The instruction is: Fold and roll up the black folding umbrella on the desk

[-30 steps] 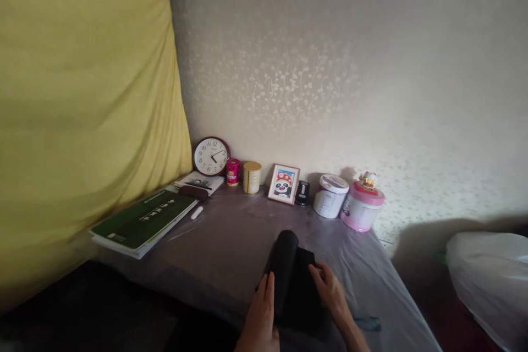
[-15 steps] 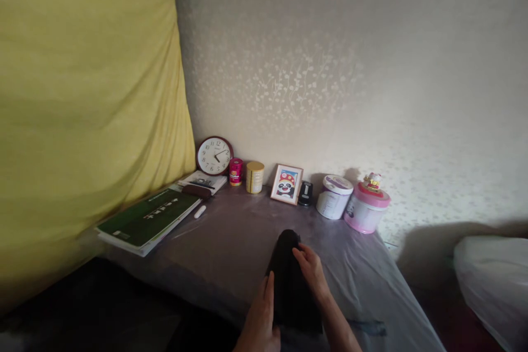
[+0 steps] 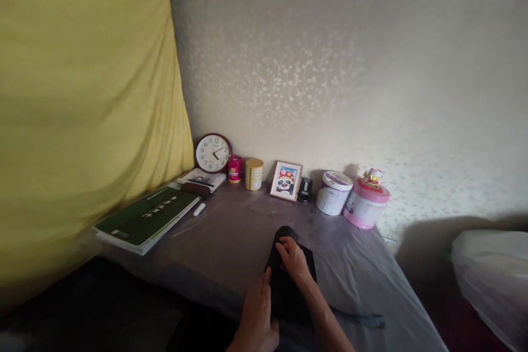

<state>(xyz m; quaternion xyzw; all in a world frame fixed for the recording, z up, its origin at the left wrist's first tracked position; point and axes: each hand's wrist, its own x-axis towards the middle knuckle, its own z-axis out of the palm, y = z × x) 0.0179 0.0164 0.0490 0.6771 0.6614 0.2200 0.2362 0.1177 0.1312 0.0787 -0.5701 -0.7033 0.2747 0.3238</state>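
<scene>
A black rolled-up bundle [image 3: 289,302], seemingly of soft cloth, lies at the near edge of the table, its rounded end pointing to the wall. Along its left side my left hand [image 3: 258,308] is closed, fingers stretched against it and thumb lower down. My right hand [image 3: 293,259] is over the top of the bundle, its fingers curled in a pinch on the black material near the far end. A flat black flap shows to the right of that hand. What exactly the right fingertips hold is hidden beneath them.
A dark strap [image 3: 363,320] lies right of the bundle. Green book [image 3: 148,214], white stick-like item [image 3: 199,209] and clock [image 3: 213,153] are left. Along the wall stand a pink can [image 3: 235,169], yellow-lidded can [image 3: 254,175], panda picture [image 3: 286,181], white tub [image 3: 334,193] and pink tub [image 3: 366,204].
My right hand has moved left from the bundle's right edge onto its top, and its fingers have curled. The black flap now shows on the right. My left hand stays at the left side.
</scene>
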